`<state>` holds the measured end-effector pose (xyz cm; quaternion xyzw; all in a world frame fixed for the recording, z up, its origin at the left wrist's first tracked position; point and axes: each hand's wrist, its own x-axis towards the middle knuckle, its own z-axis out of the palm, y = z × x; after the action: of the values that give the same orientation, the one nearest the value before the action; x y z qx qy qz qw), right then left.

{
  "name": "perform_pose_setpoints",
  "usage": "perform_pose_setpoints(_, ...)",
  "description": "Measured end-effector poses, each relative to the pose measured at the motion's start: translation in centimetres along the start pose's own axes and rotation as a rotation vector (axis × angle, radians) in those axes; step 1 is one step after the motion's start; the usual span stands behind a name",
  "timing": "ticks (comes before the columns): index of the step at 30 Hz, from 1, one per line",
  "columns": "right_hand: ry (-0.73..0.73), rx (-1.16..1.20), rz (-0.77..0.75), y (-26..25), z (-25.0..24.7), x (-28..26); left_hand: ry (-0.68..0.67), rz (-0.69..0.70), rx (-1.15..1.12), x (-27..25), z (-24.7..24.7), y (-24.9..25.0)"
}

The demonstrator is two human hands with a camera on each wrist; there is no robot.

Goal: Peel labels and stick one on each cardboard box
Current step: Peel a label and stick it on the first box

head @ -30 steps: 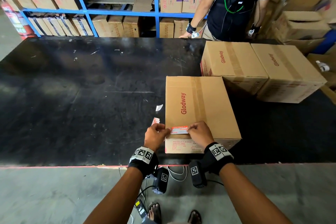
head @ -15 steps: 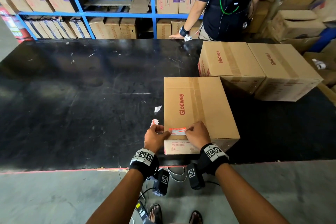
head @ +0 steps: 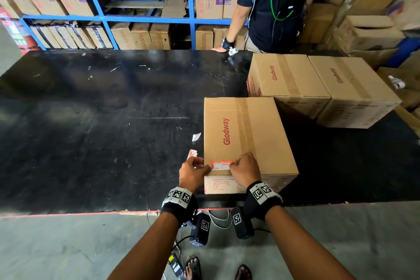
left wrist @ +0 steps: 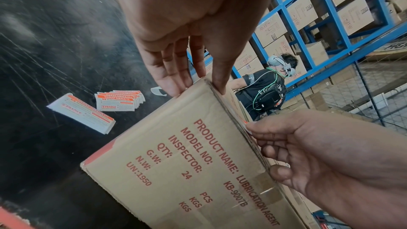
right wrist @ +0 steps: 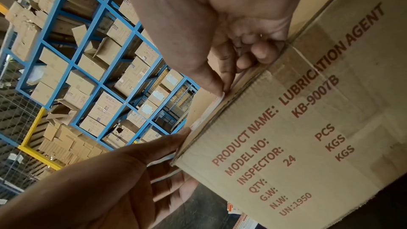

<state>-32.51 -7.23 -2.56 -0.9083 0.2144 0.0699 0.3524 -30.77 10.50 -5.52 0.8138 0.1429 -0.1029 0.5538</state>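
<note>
A red-and-white label (head: pixel 221 165) lies along the near top edge of the closest Glodway cardboard box (head: pixel 247 134). My left hand (head: pixel 200 167) has its thumb on the label's left end. In the left wrist view its fingers (left wrist: pixel 174 76) lie straight against the box's corner. My right hand (head: pixel 236 166) pinches the label's right end between thumb and forefinger (right wrist: pixel 224 86), its other fingers curled. Seen from the right wrist, the label (right wrist: pixel 209 109) stands slightly off the cardboard between the two hands.
Two stacks of labels (left wrist: pixel 118 102) and a white backing scrap (head: pixel 196 137) lie on the black table (head: pixel 102 132) left of the box. Two more Glodway boxes (head: pixel 286 77) (head: pixel 350 88) stand behind it at the right. A person (head: pixel 279 2) stands at the far edge before blue shelves (head: pixel 97 7).
Both hands stay at the label's two ends on the box edge; only the head view has shifted slightly.
</note>
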Motion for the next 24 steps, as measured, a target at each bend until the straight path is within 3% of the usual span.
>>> perform_pose_setpoints(20, 0.017, -0.078, -0.051, -0.30, 0.19, -0.16, 0.006, -0.014, -0.031, -0.50, -0.14, 0.16)
perform_pose_setpoints(24, 0.068, -0.055, -0.062, 0.23, -0.49, 0.05, 0.008, 0.040, 0.004, -0.75, -0.08, 0.10)
